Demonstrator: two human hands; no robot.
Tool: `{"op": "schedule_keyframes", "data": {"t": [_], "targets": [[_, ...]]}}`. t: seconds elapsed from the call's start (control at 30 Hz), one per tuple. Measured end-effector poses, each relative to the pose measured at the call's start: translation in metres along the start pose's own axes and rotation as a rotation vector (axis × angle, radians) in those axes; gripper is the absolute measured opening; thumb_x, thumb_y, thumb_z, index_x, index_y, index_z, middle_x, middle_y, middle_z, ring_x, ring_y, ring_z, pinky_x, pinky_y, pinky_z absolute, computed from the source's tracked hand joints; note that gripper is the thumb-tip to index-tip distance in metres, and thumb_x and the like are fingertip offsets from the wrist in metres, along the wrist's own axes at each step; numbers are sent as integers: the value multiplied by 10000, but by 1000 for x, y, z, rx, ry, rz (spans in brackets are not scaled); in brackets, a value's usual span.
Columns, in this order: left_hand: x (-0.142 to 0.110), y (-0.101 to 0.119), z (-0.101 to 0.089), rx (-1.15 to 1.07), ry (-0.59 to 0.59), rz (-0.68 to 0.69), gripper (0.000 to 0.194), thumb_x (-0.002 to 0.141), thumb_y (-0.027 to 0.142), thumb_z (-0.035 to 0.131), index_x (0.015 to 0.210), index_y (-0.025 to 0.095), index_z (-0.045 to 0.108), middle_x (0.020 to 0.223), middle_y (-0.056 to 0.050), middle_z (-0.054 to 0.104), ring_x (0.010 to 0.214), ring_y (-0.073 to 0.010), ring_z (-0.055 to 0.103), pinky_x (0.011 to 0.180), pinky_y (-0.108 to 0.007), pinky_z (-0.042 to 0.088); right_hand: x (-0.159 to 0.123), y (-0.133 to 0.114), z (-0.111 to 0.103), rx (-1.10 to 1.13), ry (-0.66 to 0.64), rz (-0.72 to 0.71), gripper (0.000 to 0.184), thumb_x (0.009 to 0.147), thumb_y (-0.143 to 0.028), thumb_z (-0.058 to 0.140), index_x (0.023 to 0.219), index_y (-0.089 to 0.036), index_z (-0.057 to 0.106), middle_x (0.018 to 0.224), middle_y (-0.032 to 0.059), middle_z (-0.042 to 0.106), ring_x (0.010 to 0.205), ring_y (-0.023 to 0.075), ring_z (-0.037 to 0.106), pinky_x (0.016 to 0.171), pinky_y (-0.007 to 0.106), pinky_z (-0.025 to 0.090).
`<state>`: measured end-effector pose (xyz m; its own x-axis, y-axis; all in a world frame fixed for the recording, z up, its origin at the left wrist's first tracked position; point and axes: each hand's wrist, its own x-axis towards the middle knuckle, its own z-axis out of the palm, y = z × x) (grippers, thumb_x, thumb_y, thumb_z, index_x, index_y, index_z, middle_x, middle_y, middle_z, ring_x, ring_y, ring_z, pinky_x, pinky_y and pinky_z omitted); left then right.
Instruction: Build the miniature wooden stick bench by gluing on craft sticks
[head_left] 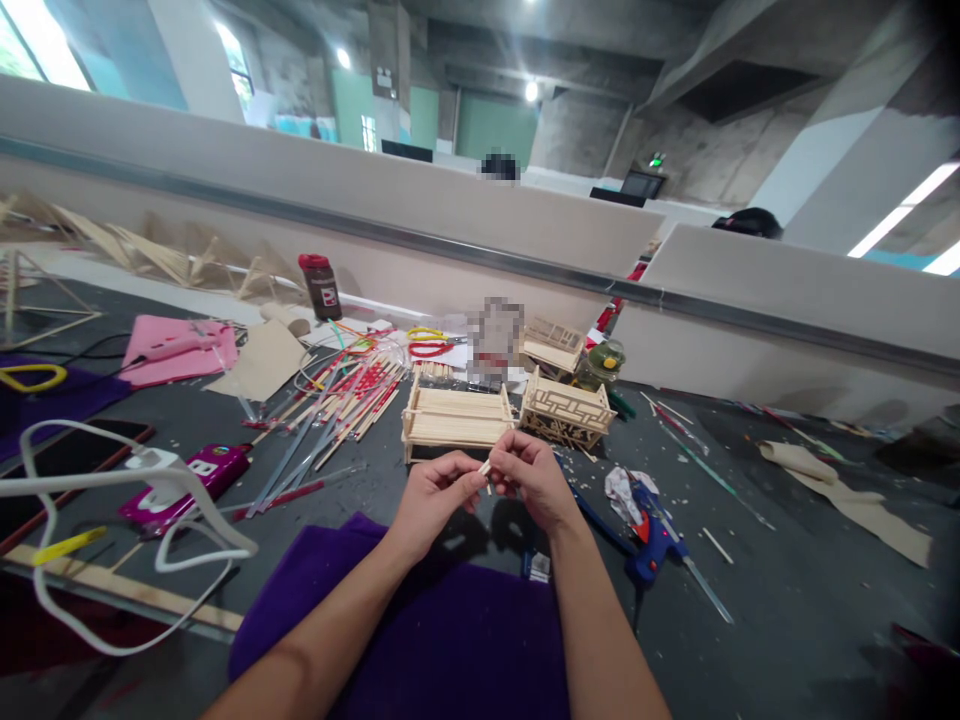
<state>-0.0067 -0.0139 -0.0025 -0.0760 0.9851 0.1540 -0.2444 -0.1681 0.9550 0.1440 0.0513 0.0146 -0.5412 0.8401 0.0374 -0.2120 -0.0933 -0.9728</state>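
Observation:
My left hand [442, 492] and my right hand [531, 478] meet over the dark table. Between the fingertips of both hands is a short, thin wooden stick [486, 468], pinched from either side; a small part of it shows and the fingers cover the rest. Just beyond them stands a small wooden stick model [459, 415] with a slatted top and raised ends. To its right is another stick model [568, 405] with lattice sides. A purple cloth [450, 640] lies below my forearms.
At right lies a blue glue gun [656, 535] with a clear glue stick. Loose wooden and red-tipped sticks [367, 395] spread to the left, near a dark bottle [321, 288]. A power strip with a white cable [191, 485] sits left. A white partition [420, 190] runs behind.

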Motion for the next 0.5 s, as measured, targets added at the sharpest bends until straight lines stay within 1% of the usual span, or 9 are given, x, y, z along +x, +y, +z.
{"op": "schedule_keyframes", "data": {"t": [0.2, 0.37, 0.5], "targets": [[1, 0, 0, -1, 19, 9, 222, 756, 362, 772, 782, 143, 744, 668, -12, 653, 551, -94, 538, 497, -202, 479, 1, 0, 2, 4, 3, -9, 327, 725, -423, 799, 742, -178, 583, 581, -23, 632, 442, 74, 543, 390, 147, 326], [0, 2, 0, 17, 21, 6, 216, 772, 358, 756, 786, 143, 735, 655, -10, 645, 551, -95, 533, 505, -205, 476, 0, -1, 4, -4, -15, -37, 307, 751, -413, 780, 767, -188, 572, 583, -33, 622, 446, 79, 544, 396, 153, 332], [0, 3, -1, 52, 72, 34, 214, 768, 355, 755, 764, 144, 720, 626, 2, 620, 536, -95, 524, 501, -207, 463, 0, -1, 7, -56, -20, -79, 281, 778, -413, 754, 803, -195, 579, 571, -39, 614, 443, 86, 535, 397, 166, 342]]}}
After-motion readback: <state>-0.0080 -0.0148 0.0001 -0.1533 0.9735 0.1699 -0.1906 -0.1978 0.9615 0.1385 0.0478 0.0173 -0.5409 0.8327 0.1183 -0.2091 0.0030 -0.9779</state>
